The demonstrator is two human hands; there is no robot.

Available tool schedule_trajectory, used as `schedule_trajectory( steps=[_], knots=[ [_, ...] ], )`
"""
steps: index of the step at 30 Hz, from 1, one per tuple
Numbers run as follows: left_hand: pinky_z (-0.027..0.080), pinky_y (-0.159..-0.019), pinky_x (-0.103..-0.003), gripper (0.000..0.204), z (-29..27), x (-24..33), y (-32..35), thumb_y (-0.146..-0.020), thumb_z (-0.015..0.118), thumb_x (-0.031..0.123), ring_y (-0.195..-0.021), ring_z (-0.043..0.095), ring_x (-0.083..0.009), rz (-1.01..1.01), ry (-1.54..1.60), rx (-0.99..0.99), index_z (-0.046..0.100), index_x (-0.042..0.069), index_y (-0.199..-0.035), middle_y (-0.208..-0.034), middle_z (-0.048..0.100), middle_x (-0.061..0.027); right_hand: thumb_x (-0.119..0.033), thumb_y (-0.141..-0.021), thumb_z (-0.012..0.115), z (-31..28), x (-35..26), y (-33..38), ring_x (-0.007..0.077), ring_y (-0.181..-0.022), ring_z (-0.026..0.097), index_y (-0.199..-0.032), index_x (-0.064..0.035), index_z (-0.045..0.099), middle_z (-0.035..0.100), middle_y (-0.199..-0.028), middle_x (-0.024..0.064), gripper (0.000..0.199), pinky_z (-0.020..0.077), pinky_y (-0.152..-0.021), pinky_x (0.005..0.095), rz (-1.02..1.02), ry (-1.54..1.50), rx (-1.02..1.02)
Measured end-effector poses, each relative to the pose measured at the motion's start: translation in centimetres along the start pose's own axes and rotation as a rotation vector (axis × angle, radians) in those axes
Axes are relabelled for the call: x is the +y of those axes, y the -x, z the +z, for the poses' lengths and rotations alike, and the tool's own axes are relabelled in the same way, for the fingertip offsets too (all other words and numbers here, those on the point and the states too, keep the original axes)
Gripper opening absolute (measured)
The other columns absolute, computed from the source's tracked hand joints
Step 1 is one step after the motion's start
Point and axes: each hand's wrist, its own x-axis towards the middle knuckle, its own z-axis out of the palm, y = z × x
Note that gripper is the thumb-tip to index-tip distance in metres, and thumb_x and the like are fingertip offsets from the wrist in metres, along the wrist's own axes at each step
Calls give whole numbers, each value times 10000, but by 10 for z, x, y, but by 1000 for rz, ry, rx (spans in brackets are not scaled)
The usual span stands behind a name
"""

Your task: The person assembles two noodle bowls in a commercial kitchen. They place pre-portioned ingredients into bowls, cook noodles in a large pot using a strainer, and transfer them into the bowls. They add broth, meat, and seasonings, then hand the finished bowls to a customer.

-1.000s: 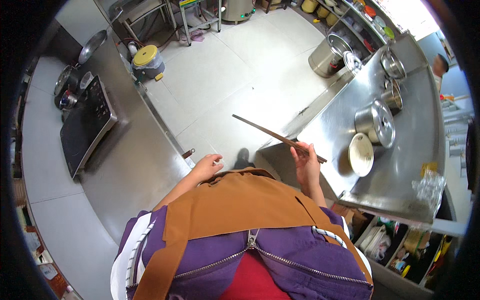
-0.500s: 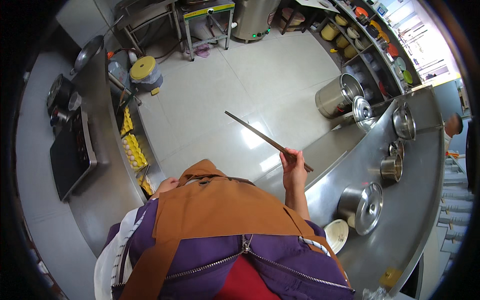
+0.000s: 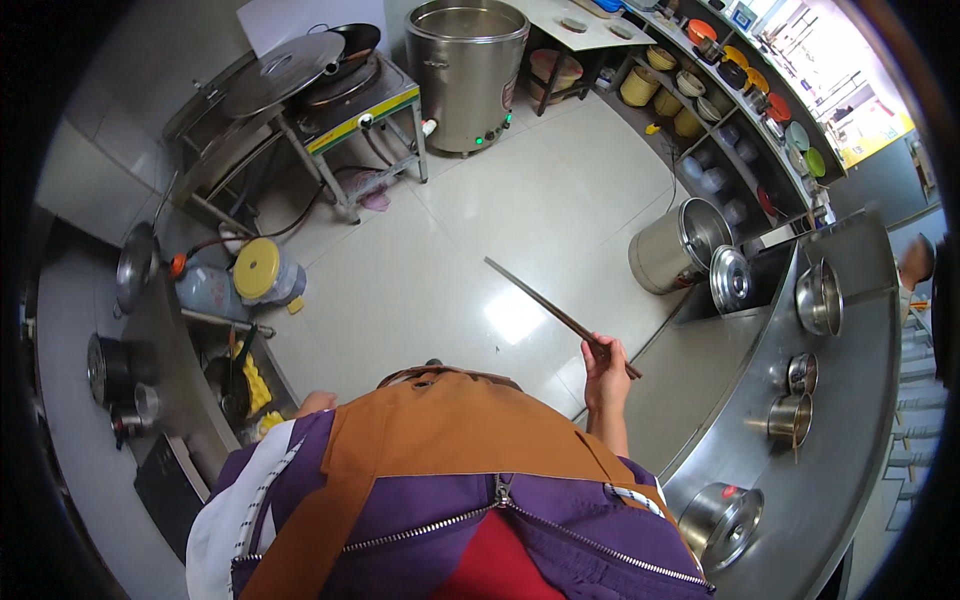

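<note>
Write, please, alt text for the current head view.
A person's right hand holds what look like long dark chopsticks over a kitchen floor; the left hand is partly hidden. Pots stand on a steel counter at right, with a tall metal vat ahead.

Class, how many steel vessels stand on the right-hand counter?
4: a lidded pot nearest, then a saucepan, a small pot and a basin farthest away. Others may be hidden.

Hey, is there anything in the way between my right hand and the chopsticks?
Nothing visible is: your right hand already grips the dark chopsticks directly, near one end, and their other end reaches out over the tiled floor.
</note>
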Motion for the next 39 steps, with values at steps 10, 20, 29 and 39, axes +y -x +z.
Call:
schedule_trajectory(
  steps=[10, 20, 29, 39],
  knots=[
    [430, -652, -279, 305, -56, 435, -116, -806, 563, 245, -723, 516, -141, 536, 42, 143, 565, 13, -1004, -823, 574, -55, -273, -935, 404, 52, -31, -233, 222, -919, 572, -826, -21, 542, 591, -901, 112, 306, 502, -835, 373, -39, -133, 114],
    [447, -786, -328, 432, -158, 615, -148, -770, 608, 277, -888, 569, -251, 427, -95, 348, 532, 12, -1103, -977, 595, -143, -289, -927, 418, 172, -135, -529, 228, -946, 573, -797, -38, 558, 606, -898, 117, 315, 478, -859, 372, -70, -108, -150],
    [433, -777, -363, 287, -308, 817, -151, -761, 621, 202, -904, 555, -292, 765, -89, 972, 571, 36, -989, -926, 579, -139, -243, -922, 430, 264, -141, -697, 238, -1006, 556, -815, -24, 569, 613, -911, 100, 280, 472, -875, 377, -146, -235, -223],
    [429, -839, -428, 325, -449, 1088, -375, -815, 544, 285, -972, 530, -328, 431, -796, 708, 606, 48, -1029, -1045, 570, -164, -274, -929, 416, 386, -133, -828, 229, -996, 566, -786, -26, 585, 618, -885, 99, 332, 506, -837, 339, -70, -208, -72]
  ],
)
